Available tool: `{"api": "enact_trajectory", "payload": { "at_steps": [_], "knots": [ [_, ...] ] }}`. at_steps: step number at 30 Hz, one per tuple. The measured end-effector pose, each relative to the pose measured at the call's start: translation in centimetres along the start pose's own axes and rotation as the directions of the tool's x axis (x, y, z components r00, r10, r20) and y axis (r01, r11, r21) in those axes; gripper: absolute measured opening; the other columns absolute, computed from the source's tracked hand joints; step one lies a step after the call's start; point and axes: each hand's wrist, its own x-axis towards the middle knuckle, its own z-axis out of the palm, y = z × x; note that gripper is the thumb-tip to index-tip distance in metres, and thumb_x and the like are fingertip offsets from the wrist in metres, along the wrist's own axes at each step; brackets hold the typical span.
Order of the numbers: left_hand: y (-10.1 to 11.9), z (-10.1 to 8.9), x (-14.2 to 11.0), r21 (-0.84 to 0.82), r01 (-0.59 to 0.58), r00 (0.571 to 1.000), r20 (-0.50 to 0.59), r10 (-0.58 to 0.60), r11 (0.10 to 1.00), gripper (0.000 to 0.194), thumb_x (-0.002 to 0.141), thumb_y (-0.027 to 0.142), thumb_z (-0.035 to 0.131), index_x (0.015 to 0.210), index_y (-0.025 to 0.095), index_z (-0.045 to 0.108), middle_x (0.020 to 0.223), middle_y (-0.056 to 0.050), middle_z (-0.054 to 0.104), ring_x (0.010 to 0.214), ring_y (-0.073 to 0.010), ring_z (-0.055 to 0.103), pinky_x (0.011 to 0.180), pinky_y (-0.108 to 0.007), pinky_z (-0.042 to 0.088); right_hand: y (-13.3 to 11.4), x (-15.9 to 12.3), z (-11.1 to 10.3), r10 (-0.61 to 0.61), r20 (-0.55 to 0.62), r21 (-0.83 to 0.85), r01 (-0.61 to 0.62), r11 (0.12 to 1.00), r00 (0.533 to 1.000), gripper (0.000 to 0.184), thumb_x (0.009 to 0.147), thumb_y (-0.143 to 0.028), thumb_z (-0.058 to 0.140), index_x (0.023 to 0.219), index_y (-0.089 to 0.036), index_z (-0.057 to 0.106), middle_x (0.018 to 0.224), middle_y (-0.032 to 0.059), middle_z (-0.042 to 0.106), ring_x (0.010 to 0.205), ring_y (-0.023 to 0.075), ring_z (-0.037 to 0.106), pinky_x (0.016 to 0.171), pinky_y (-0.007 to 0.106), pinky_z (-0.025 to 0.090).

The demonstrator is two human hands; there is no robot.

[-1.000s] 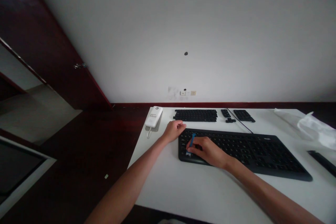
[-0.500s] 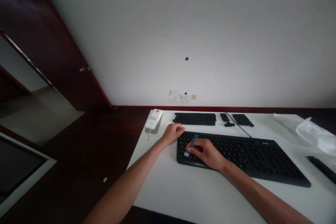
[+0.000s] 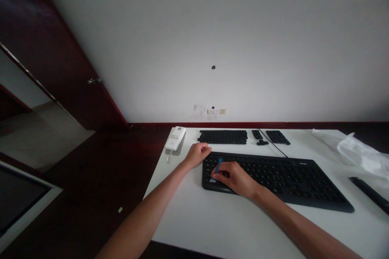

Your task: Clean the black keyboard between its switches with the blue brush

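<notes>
A wide black keyboard [image 3: 304, 194] lies on the white table with its keycaps off over much of its face. My right hand [image 3: 237, 176] pinches a small blue brush [image 3: 219, 164] over the keyboard's left end. Its pale bristles [image 3: 212, 180] point down at the lower left keys and seem to touch them. Beside the keyboard's upper left corner rests my left hand [image 3: 197, 154], curled into a loose fist; nothing shows in it.
Loose black keycaps lie in groups behind the keyboard: a long block [image 3: 223, 136], small clusters [image 3: 261, 142] and a number pad block [image 3: 277, 137]. A white handheld device [image 3: 175, 139] with a strap sits at left. White sheeting [image 3: 358, 149] and a black bar [image 3: 369, 194] lie at right.
The brush has tilted more upright and its bristles sit slightly lower against the keyboard. The whole view has shifted a little. My left hand keeps its place by the corner.
</notes>
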Motion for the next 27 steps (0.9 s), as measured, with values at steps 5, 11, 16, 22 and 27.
{"api": "enact_trajectory", "payload": {
  "at_steps": [5, 11, 16, 22, 27],
  "knots": [
    [-0.1, 0.1, 0.0, 0.012, 0.001, 1.000, -0.002, -0.001, 1.000, 0.042, 0.092, 0.047, 0.051, 0.063, 0.019, 0.039, 0.060, 0.005, 0.036, 0.060, -0.0114, 0.032, 0.060, -0.026, 0.026, 0.0, -0.1, 0.0, 0.004, 0.006, 0.012, -0.004, 1.000, 1.000, 0.025, 0.096, -0.037, 0.065, 0.097, -0.017, 0.080, 0.080, 0.0042, 0.073, 0.068, 0.0168, 0.060, 0.064, 0.028, 0.044],
    [-0.4, 0.2, 0.0, 0.032, 0.014, 1.000, -0.012, -0.013, 0.999, 0.042, 0.092, 0.046, 0.052, 0.063, 0.018, 0.041, 0.060, 0.004, 0.038, 0.061, -0.0114, 0.034, 0.059, -0.026, 0.024, 0.7, 0.1, 0.4, 0.019, -0.060, 0.048, -0.016, 0.999, 0.998, 0.023, 0.096, -0.038, 0.066, 0.099, -0.019, 0.079, 0.084, 0.0032, 0.075, 0.070, 0.0170, 0.061, 0.065, 0.027, 0.045],
    [-0.6, 0.4, 0.0, 0.020, 0.009, 1.000, -0.016, -0.008, 1.000, 0.041, 0.093, 0.044, 0.051, 0.063, 0.018, 0.041, 0.061, 0.004, 0.040, 0.062, -0.0114, 0.037, 0.060, -0.025, 0.026, 1.1, 0.1, 0.5, -0.009, -0.072, 0.060, 0.013, 0.998, 0.997, 0.027, 0.101, -0.038, 0.058, 0.101, -0.019, 0.077, 0.090, 0.0037, 0.076, 0.080, 0.0186, 0.067, 0.074, 0.027, 0.049],
    [-0.7, 0.7, 0.0, 0.027, 0.011, 0.999, -0.043, -0.010, 1.000, 0.042, 0.092, 0.043, 0.051, 0.062, 0.018, 0.038, 0.060, 0.004, 0.037, 0.061, -0.0107, 0.035, 0.059, -0.025, 0.026, 0.7, -0.1, 0.2, -0.057, -0.045, 0.052, 0.059, 0.997, 0.997, 0.033, 0.107, -0.034, 0.045, 0.104, -0.019, 0.075, 0.091, 0.0037, 0.074, 0.082, 0.0174, 0.067, 0.078, 0.026, 0.049],
    [-0.6, 1.0, -0.2, 0.044, 0.019, 0.997, -0.079, -0.015, 0.999, 0.040, 0.092, 0.041, 0.052, 0.062, 0.018, 0.039, 0.059, 0.004, 0.039, 0.059, -0.0102, 0.034, 0.059, -0.026, 0.025, 0.8, -0.1, 0.4, -0.014, -0.090, 0.029, 0.017, 0.999, 0.996, 0.030, 0.105, -0.037, 0.047, 0.103, -0.018, 0.070, 0.079, 0.0023, 0.069, 0.068, 0.0159, 0.060, 0.065, 0.026, 0.045]
  ]
}}
